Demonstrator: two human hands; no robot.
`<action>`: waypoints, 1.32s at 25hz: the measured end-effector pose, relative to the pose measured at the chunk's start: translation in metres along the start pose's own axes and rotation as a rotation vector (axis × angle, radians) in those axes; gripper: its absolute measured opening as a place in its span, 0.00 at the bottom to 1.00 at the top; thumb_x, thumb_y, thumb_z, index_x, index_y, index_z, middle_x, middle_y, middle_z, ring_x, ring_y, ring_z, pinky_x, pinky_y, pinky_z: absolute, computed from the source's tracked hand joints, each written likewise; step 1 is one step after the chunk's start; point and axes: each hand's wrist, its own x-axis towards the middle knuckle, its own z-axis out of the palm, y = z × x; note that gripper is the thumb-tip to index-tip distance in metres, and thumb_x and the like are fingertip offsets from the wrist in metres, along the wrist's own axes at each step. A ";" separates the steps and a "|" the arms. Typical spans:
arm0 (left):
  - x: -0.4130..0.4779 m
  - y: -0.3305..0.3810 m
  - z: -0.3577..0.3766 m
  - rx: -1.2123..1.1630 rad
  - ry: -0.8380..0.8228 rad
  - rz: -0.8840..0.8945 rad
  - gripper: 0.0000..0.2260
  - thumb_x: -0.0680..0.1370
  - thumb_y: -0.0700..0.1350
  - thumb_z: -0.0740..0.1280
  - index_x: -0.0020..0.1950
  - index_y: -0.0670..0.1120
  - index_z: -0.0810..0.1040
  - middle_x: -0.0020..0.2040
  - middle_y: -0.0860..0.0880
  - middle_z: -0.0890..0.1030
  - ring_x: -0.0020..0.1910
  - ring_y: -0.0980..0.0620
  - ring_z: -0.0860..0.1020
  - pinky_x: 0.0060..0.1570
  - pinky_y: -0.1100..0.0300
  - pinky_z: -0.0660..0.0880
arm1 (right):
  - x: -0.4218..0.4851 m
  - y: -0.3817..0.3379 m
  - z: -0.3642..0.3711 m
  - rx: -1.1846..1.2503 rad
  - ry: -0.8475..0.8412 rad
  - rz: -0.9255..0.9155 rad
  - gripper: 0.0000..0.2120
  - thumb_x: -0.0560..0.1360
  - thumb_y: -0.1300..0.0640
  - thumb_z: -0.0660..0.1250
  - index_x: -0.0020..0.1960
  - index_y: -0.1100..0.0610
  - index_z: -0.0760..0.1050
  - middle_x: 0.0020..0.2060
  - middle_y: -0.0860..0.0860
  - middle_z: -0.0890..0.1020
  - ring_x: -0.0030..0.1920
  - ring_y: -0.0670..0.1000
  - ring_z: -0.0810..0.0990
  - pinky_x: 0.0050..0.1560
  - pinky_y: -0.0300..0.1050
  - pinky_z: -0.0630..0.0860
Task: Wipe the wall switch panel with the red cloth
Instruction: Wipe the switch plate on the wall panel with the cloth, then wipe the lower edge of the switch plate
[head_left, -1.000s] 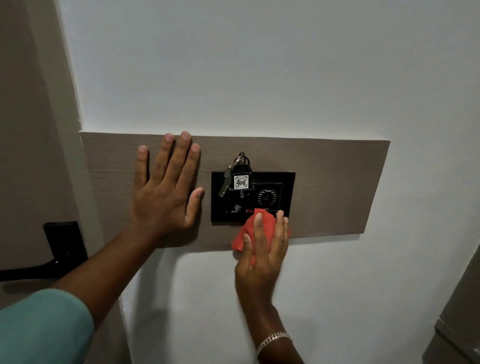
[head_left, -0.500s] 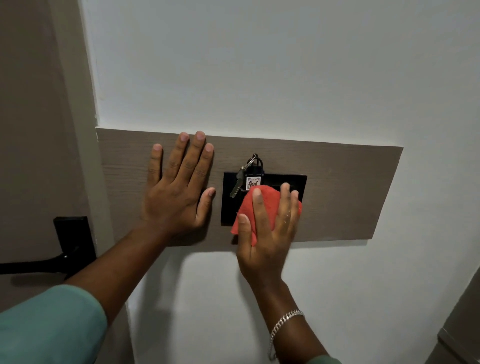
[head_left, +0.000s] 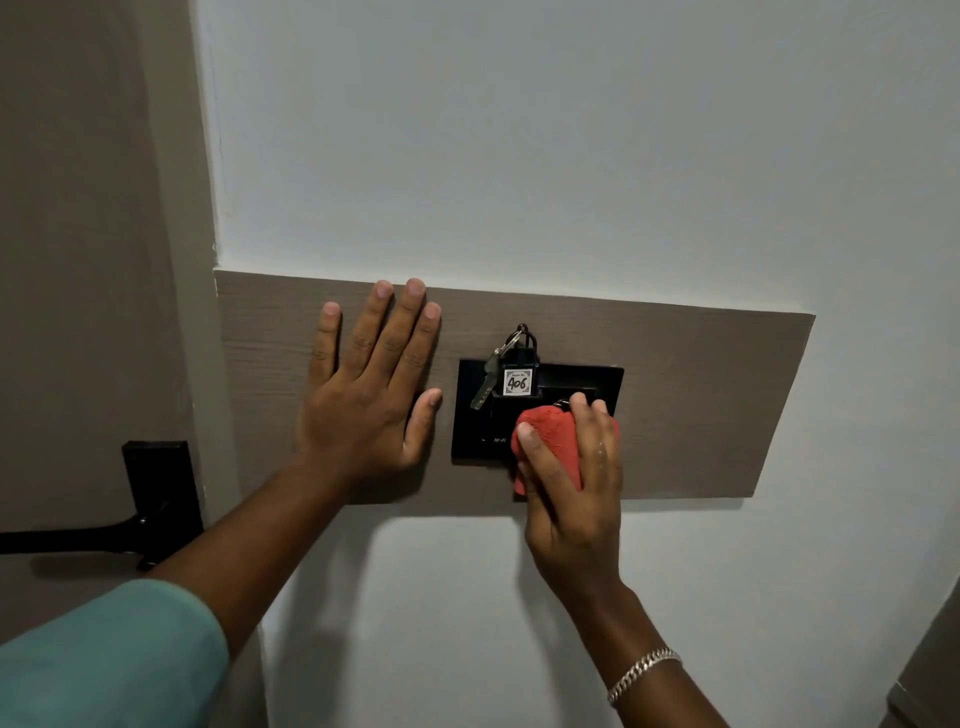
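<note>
- right hand (head_left: 571, 493) has the red cloth (head_left: 550, 447) bunched up, fingers and thumb clamped round it, pressed on the lower right of the black switch panel (head_left: 480, 415) around mid-frame
- left hand (head_left: 369, 400) is flat on the wood board (head_left: 701, 405) just left of the panel, fingers spread, holding nothing, looks like bracing
- key tag (head_left: 518, 383) and key (head_left: 485, 382) hang at the panel's top, left of the cloth
- if it were me: short light strokes, work round the tag rather than snagging it
- the panel's left part and top edge look uncovered, so I'd go there next
- easy on any knob under the cloth, can't see it from here
</note>
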 end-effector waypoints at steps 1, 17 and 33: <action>-0.001 0.000 0.000 -0.006 -0.004 0.001 0.32 0.78 0.54 0.57 0.79 0.43 0.56 0.79 0.42 0.56 0.79 0.43 0.53 0.74 0.37 0.52 | 0.004 -0.005 -0.002 0.044 0.038 0.062 0.22 0.78 0.62 0.67 0.70 0.52 0.70 0.75 0.60 0.63 0.78 0.64 0.60 0.73 0.68 0.65; -0.001 0.003 -0.004 -0.047 -0.077 -0.019 0.33 0.77 0.54 0.57 0.79 0.43 0.53 0.80 0.42 0.54 0.79 0.44 0.49 0.75 0.37 0.49 | 0.043 0.003 -0.025 0.023 -0.142 0.126 0.20 0.79 0.61 0.63 0.70 0.50 0.73 0.76 0.57 0.66 0.79 0.61 0.57 0.76 0.63 0.61; -0.028 0.344 -0.077 -2.100 -0.863 -1.457 0.19 0.76 0.49 0.68 0.64 0.40 0.76 0.58 0.37 0.83 0.56 0.39 0.82 0.57 0.43 0.78 | -0.075 0.104 -0.234 0.473 -0.398 0.914 0.40 0.71 0.50 0.71 0.76 0.43 0.55 0.73 0.40 0.67 0.72 0.39 0.68 0.71 0.39 0.69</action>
